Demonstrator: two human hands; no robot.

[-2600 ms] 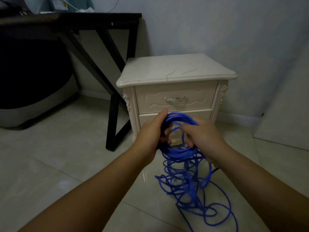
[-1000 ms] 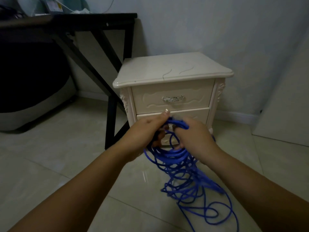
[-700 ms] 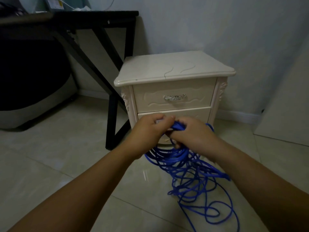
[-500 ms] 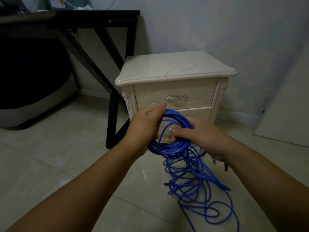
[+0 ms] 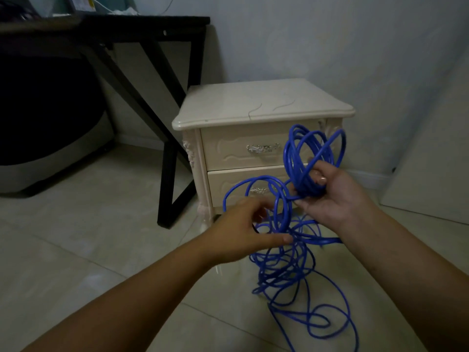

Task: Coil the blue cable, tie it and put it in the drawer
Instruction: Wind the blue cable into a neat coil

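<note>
Coiling under way; nothing tied or stowed yet.

On the tiled floor (image 5: 88, 237), the cream nightstand (image 5: 253, 105) has both drawers (image 5: 228, 153) closed. The blue cable (image 5: 303, 185) is partly gathered: some uneven loops are raised before the nightstand, and much of it lies tangled below. The right hand (image 5: 332, 196) grips the loops. The left hand (image 5: 243, 232) reaches among loose strands, and I cannot tell whether it holds any.

Bare forearms (image 5: 142, 288), right hand (image 5: 335, 196) thumbnail (image 5: 321, 178) seemingly short
</note>
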